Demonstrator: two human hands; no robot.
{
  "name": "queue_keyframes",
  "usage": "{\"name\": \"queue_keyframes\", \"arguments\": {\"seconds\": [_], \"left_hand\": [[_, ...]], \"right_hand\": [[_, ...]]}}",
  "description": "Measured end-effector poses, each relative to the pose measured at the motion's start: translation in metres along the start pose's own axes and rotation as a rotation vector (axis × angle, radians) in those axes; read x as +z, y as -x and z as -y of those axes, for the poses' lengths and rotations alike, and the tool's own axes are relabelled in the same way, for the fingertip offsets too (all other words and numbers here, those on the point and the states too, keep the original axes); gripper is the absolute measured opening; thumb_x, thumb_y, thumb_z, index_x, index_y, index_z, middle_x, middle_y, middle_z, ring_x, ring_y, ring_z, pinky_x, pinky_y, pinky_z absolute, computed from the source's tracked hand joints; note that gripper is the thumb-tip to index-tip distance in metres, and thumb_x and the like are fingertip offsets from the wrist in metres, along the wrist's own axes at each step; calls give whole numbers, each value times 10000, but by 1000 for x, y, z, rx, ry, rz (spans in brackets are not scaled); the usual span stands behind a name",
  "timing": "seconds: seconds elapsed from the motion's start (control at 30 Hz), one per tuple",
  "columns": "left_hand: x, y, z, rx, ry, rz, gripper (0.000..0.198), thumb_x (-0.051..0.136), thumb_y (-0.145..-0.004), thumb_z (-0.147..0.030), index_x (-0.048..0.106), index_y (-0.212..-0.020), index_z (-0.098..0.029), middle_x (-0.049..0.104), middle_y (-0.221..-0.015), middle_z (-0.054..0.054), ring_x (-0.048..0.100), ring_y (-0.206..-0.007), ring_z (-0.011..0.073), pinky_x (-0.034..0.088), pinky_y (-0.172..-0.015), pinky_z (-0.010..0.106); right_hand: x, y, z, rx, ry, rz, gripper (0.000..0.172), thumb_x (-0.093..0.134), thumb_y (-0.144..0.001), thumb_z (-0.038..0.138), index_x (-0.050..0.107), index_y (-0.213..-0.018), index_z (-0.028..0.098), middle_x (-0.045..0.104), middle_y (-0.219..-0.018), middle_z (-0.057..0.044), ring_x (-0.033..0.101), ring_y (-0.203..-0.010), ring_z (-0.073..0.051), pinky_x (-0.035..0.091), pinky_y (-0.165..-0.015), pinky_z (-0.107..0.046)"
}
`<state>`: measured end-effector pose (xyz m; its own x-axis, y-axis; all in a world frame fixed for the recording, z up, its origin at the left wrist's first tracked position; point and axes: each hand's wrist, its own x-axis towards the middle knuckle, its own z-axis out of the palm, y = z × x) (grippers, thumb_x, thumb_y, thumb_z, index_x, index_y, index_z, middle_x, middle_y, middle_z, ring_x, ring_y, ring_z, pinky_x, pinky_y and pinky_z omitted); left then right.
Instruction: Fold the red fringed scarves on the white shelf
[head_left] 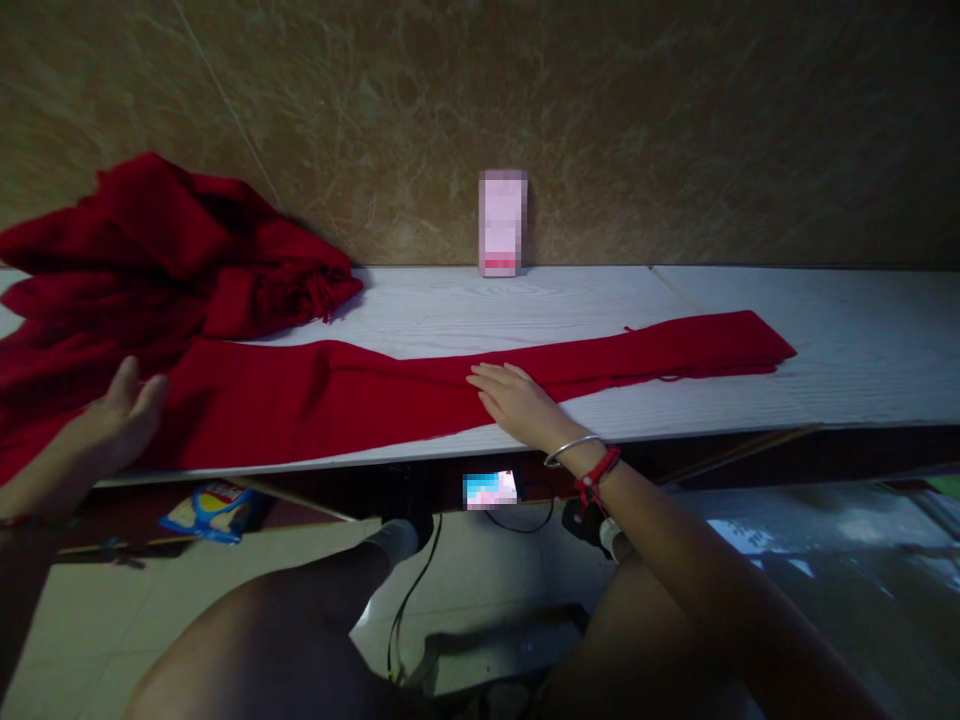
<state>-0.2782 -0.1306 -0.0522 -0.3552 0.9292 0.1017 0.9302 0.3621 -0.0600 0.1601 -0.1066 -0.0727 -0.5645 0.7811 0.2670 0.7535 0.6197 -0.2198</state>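
Observation:
A long red scarf (262, 400) lies along the white tabletop, folded into a narrow layered strip toward its right end. Its left part spreads wider and runs into a loose, bunched heap of red cloth (172, 240) with fringe; whether the two are one piece I cannot tell. My right hand (517, 405), with a silver bangle and red cord at the wrist, rests flat on the strip near its middle. Over the wide left part is my left hand (120, 420), thumb and fingers apart and nothing held; whether it touches the cloth is unclear.
A pixelated pink phone-like object (502, 222) leans upright against the brown marbled wall (600, 120). Below the table's front edge are a blue snack bag (210, 510), a pixelated bright object (490, 490) and a black cable (420, 590). My legs are under the edge.

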Motion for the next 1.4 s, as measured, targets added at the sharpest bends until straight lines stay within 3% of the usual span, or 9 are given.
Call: {"name": "queue_keyframes", "arguments": {"seconds": [0.07,0.17,0.5,0.77,0.97,1.1,1.2,1.3,1.4], "left_hand": [[-16,15,-36,-72,152,60,811,28,-860,-520,203,-1416,44,412,-1393,241,465,-1240,334,403,-971,428],[-26,29,-72,66,218,84,756,184,-861,-520,250,-1418,-12,396,-1422,194,438,-1270,301,366,-1018,396],[-53,52,-102,214,184,-262,498,295,-847,-291,517,-1253,-106,653,-1152,110,597,-1084,236,435,-961,347],[-39,42,-111,475,7,-153,561,317,-860,-287,390,-1351,-24,356,-1410,233,417,-1265,332,354,-1032,425],[-51,15,-173,772,58,131,539,289,-835,-183,432,-1347,-93,421,-1416,142,389,-1307,227,316,-1072,367],[-48,17,-209,879,82,221,577,473,-798,-262,417,-1365,-173,410,-1435,115,389,-1307,258,351,-1047,392],[-37,37,-219,814,98,153,533,465,-847,-287,418,-1365,-176,431,-1416,133,391,-1303,285,351,-1042,451],[-24,61,-221,552,118,-3,578,406,-894,-407,321,-1426,-199,280,-1495,166,223,-1363,401,314,-994,629],[-13,71,-220,423,150,55,629,350,-900,-491,232,-1461,-229,164,-1533,163,156,-1369,438,316,-964,664]], "right_hand": [[0,-2,2,-29,5,-30,388,399,-879,133,601,-1206,182,577,-1303,-65,488,-1231,-169,350,-1079,-400],[1,-8,8,-73,7,-63,394,404,-865,110,616,-1189,181,599,-1276,-62,498,-1219,-167,339,-1091,-392],[6,-19,17,-77,-50,-35,385,398,-869,114,632,-1169,170,627,-1233,-73,539,-1174,-161,395,-1058,-357],[-1,-15,13,-41,21,-52,353,440,-848,83,648,-1133,93,636,-1207,-127,545,-1164,-182,375,-1064,-332],[-10,-7,-5,72,130,-69,390,422,-795,34,671,-1081,122,648,-1185,-118,566,-1134,-207,423,-1024,-381],[-19,4,-20,122,164,-56,416,409,-777,16,672,-1079,128,658,-1166,-112,588,-1100,-209,451,-994,-378],[-26,15,-36,166,178,-42,432,395,-790,26,646,-1131,111,648,-1188,-118,583,-1112,-211,445,-999,-382],[-27,28,-53,190,172,-35,435,380,-823,61,603,-1195,84,609,-1249,-131,537,-1180,-215,396,-1040,-403],[-26,40,-64,183,144,-31,434,362,-868,132,567,-1249,160,552,-1328,-90,478,-1244,-207,351,-1062,-456]]}}
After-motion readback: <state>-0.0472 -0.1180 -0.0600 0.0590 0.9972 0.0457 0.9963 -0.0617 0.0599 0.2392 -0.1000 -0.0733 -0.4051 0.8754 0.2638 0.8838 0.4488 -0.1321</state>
